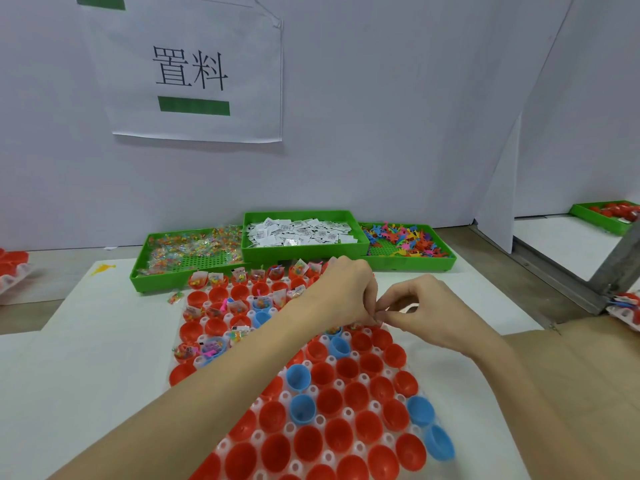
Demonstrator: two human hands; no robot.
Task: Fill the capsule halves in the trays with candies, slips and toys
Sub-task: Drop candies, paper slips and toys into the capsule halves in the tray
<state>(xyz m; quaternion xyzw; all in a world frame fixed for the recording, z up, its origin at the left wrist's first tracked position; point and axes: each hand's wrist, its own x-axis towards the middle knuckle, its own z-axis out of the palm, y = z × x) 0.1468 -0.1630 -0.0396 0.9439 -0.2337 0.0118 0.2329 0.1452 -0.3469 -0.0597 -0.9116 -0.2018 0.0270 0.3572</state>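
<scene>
A clear tray (pixel 363 378) of red and blue capsule halves lies before me. The far-left halves hold candy packets, slips and toys; the near ones look empty. Both hands meet above the tray's far right part. My left hand (pixel 346 292) has curled fingers and my right hand (pixel 426 306) pinches at the same spot. Something small sits between their fingertips, too hidden to name. Behind the tray stand three green bins: candy packets (pixel 194 251), white slips (pixel 301 232), coloured toys (pixel 405 240).
One candy packet (pixel 176 297) lies loose on the white sheet left of the tray. A yellow toy (pixel 103 268) lies further left. More capsule trays sit at the far left edge (pixel 12 268) and right edge (pixel 623 306). A green bin of red capsules (pixel 609 213) stands at far right.
</scene>
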